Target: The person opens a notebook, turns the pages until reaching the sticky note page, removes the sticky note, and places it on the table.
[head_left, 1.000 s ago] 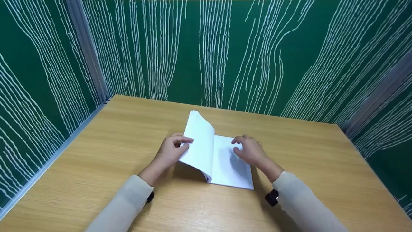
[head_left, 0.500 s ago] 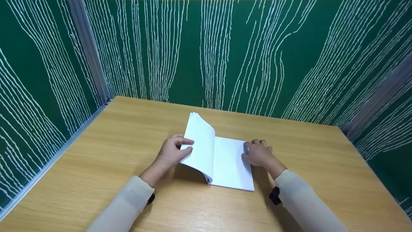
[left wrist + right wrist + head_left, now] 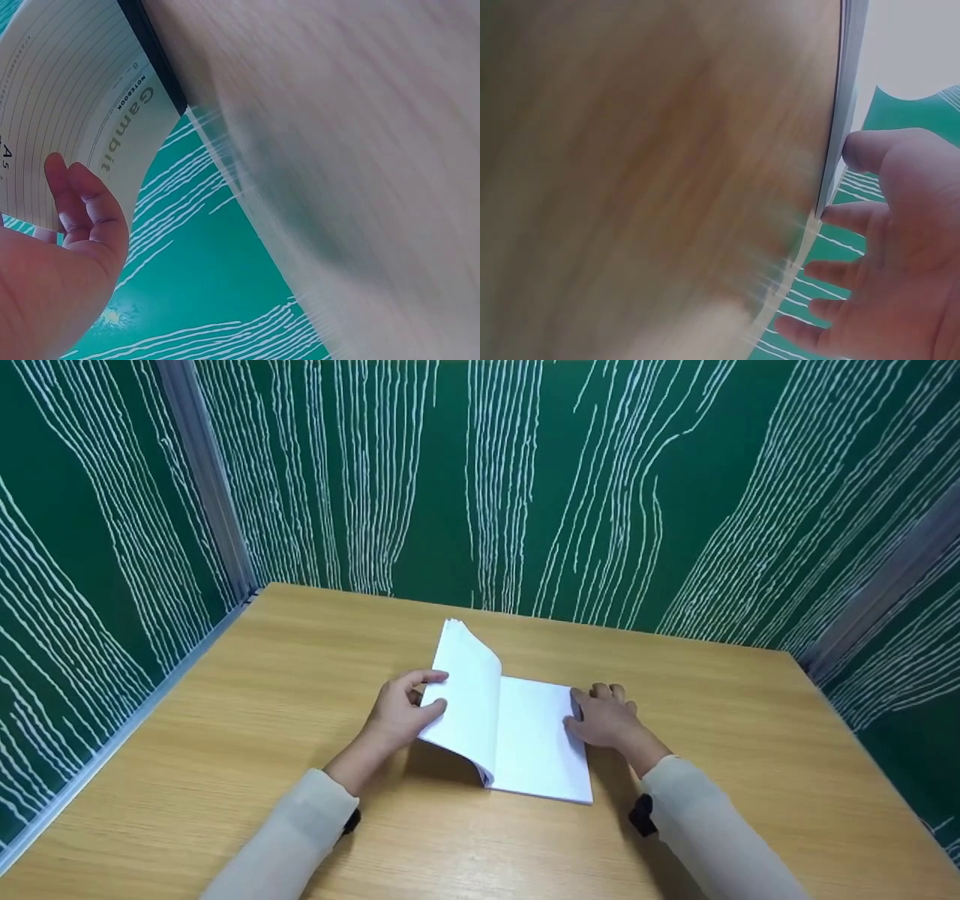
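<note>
A notebook [image 3: 541, 742] lies on the wooden table, its right part flat and a thick stack of pages raised on the left. My left hand [image 3: 397, 709] holds the raised stack's outer edge, thumb and index finger on the white page. Other fingers lie against the lined cover [image 3: 124, 124] behind it, printed "Gambit" and "NOTEBOOK", in the left wrist view. My right hand [image 3: 606, 718] rests at the flat part's right edge, thumb and index finger touching the page. In the right wrist view its remaining fingers [image 3: 829, 274] spread loosely beside the notebook's edge.
The wooden table [image 3: 247, 735] extends all round the notebook. Green panels [image 3: 442, 495] with wavy white lines stand behind and at both sides. Dark devices [image 3: 643, 815] sit under both wrists, below light sleeves [image 3: 712, 825].
My right hand has moved right, from over the flat page to its outer edge, then stayed there. The left index finger has shifted slightly up; the raised stack stays nearly the same.
</note>
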Action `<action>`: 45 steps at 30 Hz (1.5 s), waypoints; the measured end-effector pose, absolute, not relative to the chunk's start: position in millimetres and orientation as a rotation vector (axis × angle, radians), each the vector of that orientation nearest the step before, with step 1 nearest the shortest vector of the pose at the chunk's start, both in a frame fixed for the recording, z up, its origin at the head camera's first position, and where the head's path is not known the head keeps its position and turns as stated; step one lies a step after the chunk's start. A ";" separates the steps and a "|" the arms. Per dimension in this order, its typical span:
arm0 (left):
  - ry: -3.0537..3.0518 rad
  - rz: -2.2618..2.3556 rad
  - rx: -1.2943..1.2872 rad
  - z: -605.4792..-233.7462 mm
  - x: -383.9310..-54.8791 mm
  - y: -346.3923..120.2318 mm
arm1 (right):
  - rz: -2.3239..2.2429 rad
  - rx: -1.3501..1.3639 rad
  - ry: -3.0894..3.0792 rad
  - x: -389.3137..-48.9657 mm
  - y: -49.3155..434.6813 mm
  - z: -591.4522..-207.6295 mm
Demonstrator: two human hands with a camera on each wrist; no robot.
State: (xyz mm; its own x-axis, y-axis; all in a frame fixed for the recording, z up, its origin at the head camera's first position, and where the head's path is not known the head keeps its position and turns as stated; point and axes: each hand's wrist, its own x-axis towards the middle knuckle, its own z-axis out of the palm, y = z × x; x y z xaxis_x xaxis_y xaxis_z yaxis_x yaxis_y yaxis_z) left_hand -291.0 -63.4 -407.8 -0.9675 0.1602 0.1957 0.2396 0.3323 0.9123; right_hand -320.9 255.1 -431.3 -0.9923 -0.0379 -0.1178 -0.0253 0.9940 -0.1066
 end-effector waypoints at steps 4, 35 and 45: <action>-2.498 -1.751 -0.384 -408.0 -290.7 -63.7 | -0.164 -0.045 3.018 -319.9 254.4 -430.0; -2.477 -1.777 -0.380 -404.2 -288.8 -61.0 | -0.507 -0.126 3.070 -327.4 251.2 -428.8; -2.495 -1.752 -0.376 -405.7 -289.0 -61.3 | -0.894 0.073 2.949 -325.8 250.3 -422.6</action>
State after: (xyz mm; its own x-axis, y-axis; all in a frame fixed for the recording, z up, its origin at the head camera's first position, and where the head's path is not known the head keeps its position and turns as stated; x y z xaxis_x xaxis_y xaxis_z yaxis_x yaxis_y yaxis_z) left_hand -289.0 -61.3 -405.7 -0.9676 0.1585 0.1965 0.2386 0.3204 0.9167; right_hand -325.8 250.3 -422.6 -0.9971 0.0283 -0.0704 0.0626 0.8310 -0.5528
